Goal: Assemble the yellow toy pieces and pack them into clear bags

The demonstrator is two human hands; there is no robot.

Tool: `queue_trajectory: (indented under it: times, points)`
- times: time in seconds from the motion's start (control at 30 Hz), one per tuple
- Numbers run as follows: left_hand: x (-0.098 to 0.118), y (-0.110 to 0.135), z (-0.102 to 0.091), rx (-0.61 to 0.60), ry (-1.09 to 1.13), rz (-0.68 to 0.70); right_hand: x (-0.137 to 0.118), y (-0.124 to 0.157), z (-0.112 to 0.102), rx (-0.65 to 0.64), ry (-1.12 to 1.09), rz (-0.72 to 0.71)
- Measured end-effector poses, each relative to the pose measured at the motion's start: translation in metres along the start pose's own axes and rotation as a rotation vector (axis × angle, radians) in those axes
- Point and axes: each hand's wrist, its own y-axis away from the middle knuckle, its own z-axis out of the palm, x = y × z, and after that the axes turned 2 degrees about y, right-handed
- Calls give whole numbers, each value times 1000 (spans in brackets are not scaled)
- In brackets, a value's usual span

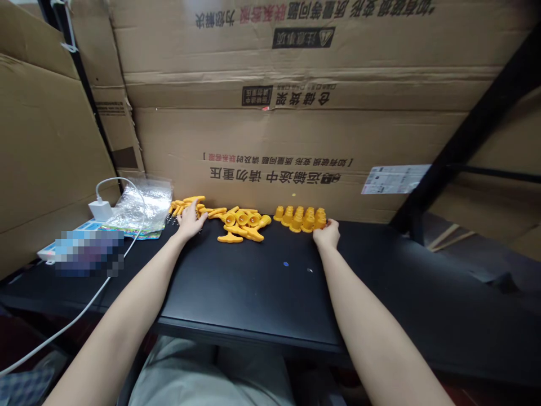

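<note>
At the far edge of the black table (pixel 253 293), the left hand (pixel 191 221) lies with fingers spread on a scatter of yellow stick pieces (pixel 190 200), hiding some beneath the palm. The right hand (pixel 327 234) curls against a cluster of yellow cone caps (pixel 299 217) (its fingertips tucked out of sight), so I cannot tell whether it pinches one

A matte black rectangular tabletop (pixel 253 293) fills the foreground. Behind it, large flattened brown cardboard sheets (pixel 296 129) printed with upside-down black and red characters stand as a back wall. A plain brown cardboard panel (pixel 42 158) closes the left side. A black metal diagonal strut (pixel 473 129) crosses at right, just beside a white printed paper label (pixel 393 179) stuck on the cardboard. The light is dim.
</note>
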Motion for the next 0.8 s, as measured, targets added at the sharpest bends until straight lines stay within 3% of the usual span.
queue_trajectory:
  times: [0.1, 0.23, 0.4, 0.47, 0.63, 0.73, 0.8]
  points:
    - [-2, 2, 5, -66, -152, 23, -8, 6, -2, -20, 50, 60]
    - [-4, 5, 8, -130, -313, 33, -17, 15, -5, 23, 62, -29]
    - [-5, 5, 8, -149, -361, 0, -33, 24, -10, 139, 29, -365]
    - [-4, 5, 8, -134, -362, -16, -47, 33, -8, 129, 30, -538]
    - [-2, 7, 8, -100, -383, -33, -98, 84, 12, -181, 78, -893]
    - [-1, 7, 8, -105, -398, 68, -128, 122, 30, -467, 207, -1033]
    - [-1, 7, 8, -135, -408, 153, -142, 142, 42, -586, 326, -1057]
